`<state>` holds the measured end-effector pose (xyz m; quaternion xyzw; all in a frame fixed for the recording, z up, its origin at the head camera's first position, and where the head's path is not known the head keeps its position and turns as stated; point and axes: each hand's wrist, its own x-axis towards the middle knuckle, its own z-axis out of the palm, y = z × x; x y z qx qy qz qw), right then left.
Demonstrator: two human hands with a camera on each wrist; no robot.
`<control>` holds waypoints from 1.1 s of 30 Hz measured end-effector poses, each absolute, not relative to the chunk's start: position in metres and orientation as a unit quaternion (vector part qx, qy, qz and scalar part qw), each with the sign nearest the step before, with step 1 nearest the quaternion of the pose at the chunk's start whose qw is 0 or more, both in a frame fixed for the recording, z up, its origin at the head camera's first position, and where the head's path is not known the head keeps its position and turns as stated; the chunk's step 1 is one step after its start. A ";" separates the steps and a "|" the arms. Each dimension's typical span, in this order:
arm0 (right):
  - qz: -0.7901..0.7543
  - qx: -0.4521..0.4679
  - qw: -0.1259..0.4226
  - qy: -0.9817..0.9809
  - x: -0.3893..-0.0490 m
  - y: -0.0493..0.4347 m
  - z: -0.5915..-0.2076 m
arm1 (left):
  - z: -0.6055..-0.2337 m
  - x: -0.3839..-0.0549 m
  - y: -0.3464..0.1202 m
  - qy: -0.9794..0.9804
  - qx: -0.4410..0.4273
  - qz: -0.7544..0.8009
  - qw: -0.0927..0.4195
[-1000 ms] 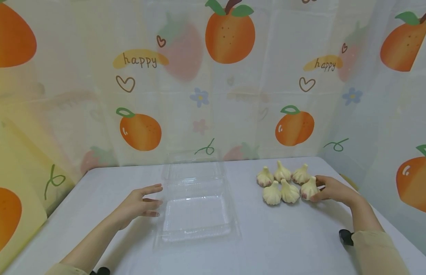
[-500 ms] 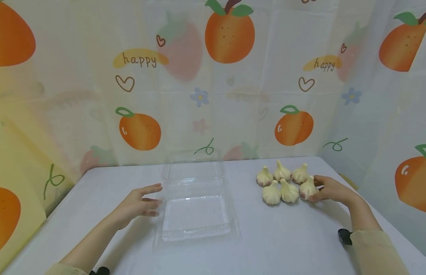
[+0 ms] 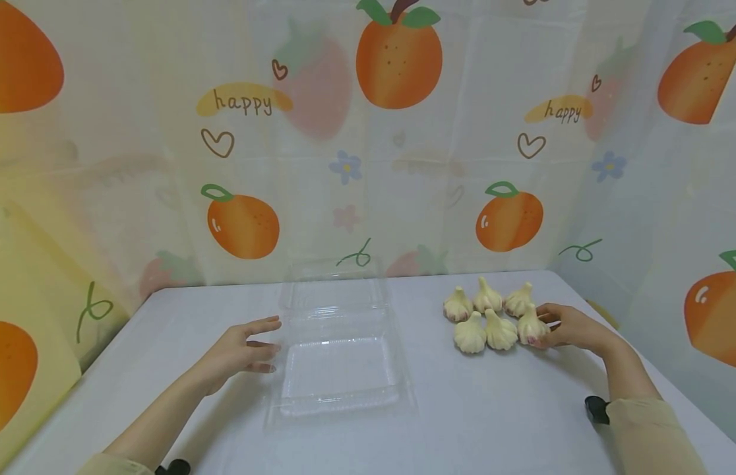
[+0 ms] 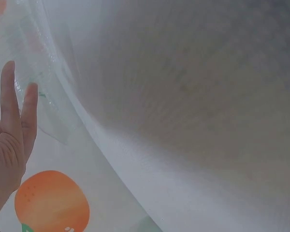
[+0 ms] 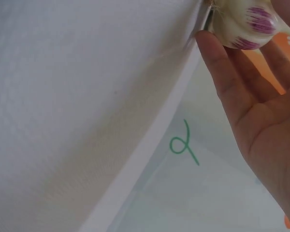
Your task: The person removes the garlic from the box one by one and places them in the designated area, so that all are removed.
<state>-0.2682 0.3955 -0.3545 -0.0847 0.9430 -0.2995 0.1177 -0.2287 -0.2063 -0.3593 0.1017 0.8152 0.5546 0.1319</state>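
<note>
My right hand [image 3: 572, 328] holds a white garlic bulb [image 3: 531, 326] at the right end of the near row, thumb on the near side and fingers behind. Purple streaks mark this garlic bulb [image 5: 249, 21] in the right wrist view, with the fingers curved round it. Several other bulbs stand close beside it, among them a near-row garlic bulb [image 3: 501, 331] and a back-row garlic bulb [image 3: 519, 300]. My left hand [image 3: 240, 353] hovers with spread fingers just left of a clear plastic clamshell box [image 3: 344, 399], whose lid lies back, away from me.
A white cloth covers the table [image 3: 463, 415]. Behind it hangs a curtain [image 3: 427, 218] printed with oranges, reaching round both sides. Black straps [image 3: 596, 409] show near the wrists.
My right hand and its garlic bulb have shifted slightly left, closer to the neighbouring bulb. The left hand and the clamshell box stay where they were.
</note>
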 end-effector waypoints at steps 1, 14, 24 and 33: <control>-0.303 -0.084 0.119 0.942 -0.268 0.396 -0.354 | -0.359 -0.229 -0.206 0.815 0.101 0.555 0.132; -0.311 -0.075 0.124 0.939 -0.268 0.398 -0.354 | -0.359 -0.228 -0.206 0.815 0.096 0.557 0.131; -0.268 -0.048 0.021 0.962 -0.266 0.395 -0.340 | -0.358 -0.229 -0.209 0.821 0.095 0.548 0.129; -0.304 -0.025 -0.087 0.948 -0.263 0.360 -0.307 | -0.347 -0.223 -0.210 0.882 0.099 0.454 0.081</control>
